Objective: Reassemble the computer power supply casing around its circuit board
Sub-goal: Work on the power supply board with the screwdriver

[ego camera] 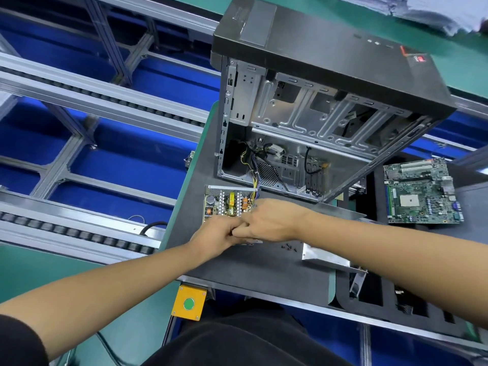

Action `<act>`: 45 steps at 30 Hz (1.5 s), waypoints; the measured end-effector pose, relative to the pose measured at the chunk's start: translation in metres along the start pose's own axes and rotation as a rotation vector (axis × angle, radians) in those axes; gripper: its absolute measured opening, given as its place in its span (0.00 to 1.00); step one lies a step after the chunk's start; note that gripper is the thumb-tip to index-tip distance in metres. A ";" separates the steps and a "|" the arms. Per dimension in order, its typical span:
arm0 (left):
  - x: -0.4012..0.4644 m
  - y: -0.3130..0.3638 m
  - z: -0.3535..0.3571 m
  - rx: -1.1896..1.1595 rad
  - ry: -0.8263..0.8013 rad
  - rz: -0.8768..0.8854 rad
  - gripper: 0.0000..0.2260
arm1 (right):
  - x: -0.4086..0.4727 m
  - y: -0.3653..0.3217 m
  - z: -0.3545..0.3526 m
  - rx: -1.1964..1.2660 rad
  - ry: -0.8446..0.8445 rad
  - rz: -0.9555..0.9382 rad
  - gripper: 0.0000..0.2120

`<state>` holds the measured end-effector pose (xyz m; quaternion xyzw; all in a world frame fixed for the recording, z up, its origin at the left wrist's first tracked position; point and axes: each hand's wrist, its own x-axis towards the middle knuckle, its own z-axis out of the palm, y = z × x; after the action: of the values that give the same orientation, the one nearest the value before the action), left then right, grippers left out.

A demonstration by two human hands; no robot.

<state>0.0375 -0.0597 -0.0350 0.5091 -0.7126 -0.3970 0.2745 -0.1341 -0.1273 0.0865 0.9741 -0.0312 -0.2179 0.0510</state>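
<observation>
Left hand (219,231) and right hand (266,220) meet knuckle to knuckle over the near edge of the power supply (229,204). Both sets of fingers are curled; they look pinched on something at that near edge, but it's hidden under the hands, so can't tell what either is gripping.

Power supply sits on the dark work mat (237,265), near its left edge, just in front of the open PC tower case (317,101). Lid is off, circuit board (227,204) exposed; its yellow wire bundle (254,180) runs up into the tower.

Loose sheet-metal cover (324,256) lies on the mat under the right forearm, small black screws (289,247) between it and the hands. Bare motherboard (422,191) at the far right.

Handling, my read: the supply base is a rigid metal tray, moderately heavy; hold it by the outer walls, not the coils or capacitors. The cover is thin, light, probably sharp-edged and springy; grip it by the folded sides. Keep the wires clear of the seam.
</observation>
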 end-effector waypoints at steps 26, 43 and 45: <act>0.004 -0.004 0.000 0.079 -0.008 -0.056 0.07 | 0.011 -0.005 -0.003 0.041 -0.019 0.279 0.17; -0.002 -0.001 -0.002 0.093 -0.018 0.001 0.15 | 0.002 0.004 -0.009 -0.166 -0.017 0.008 0.18; -0.005 0.002 -0.002 0.171 0.001 0.013 0.17 | 0.003 0.005 -0.009 -0.150 -0.034 0.025 0.21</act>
<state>0.0398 -0.0552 -0.0322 0.5261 -0.7472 -0.3326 0.2330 -0.1281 -0.1318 0.0937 0.9633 -0.0280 -0.2355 0.1260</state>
